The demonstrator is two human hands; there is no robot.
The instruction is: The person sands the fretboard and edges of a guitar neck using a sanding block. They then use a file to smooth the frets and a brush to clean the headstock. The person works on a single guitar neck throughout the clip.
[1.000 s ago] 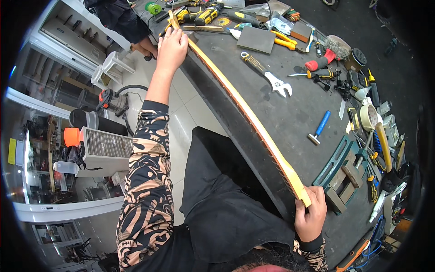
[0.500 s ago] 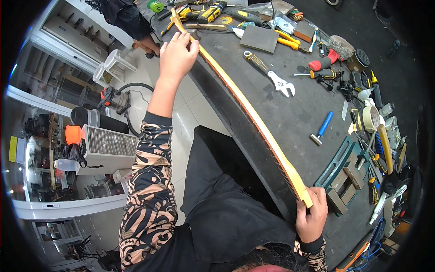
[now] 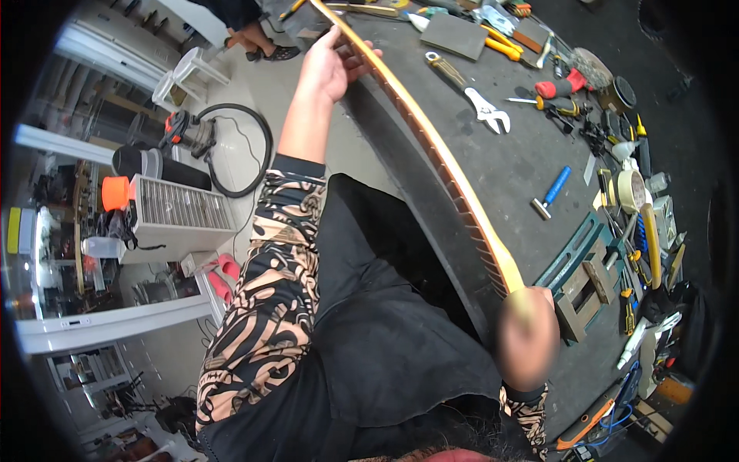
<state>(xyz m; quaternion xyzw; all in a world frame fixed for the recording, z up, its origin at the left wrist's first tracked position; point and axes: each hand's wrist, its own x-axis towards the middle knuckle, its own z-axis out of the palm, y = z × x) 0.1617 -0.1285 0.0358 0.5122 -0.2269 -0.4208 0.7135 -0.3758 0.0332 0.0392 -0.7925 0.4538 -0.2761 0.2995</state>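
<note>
A long pale-wood guitar neck (image 3: pixel 456 165) slants from the far left to the near right along the bench edge, its fretted face turned toward my left and the floor. My left hand (image 3: pixel 329 71) is closed round its far part, fingers reaching behind it. At the near, wider end, my right hand (image 3: pixel 530 343) grips the wood; a blur hides most of its fingers. The neck's far tip runs out of the picture at the top. On the bench beside it lie an adjustable wrench (image 3: pixel 481 108) and a blue-handled razor-shaped tool (image 3: pixel 554 191).
The dark bench top (image 3: pixel 504 165) carries a grey block (image 3: pixel 453 36), a screwdriver (image 3: pixel 558 103), a green vise (image 3: pixel 573 254), a tape roll (image 3: pixel 630 192) and several hand tools. On the floor stand a vacuum cleaner (image 3: pixel 188 135) and a white stool (image 3: pixel 196 69). Another person's legs (image 3: pixel 252 37) show at the top.
The far end of the neck has shifted up out of view, and its fretted side shows more. My left hand has rolled to palm-up under it; my right hand has moved slightly up.
</note>
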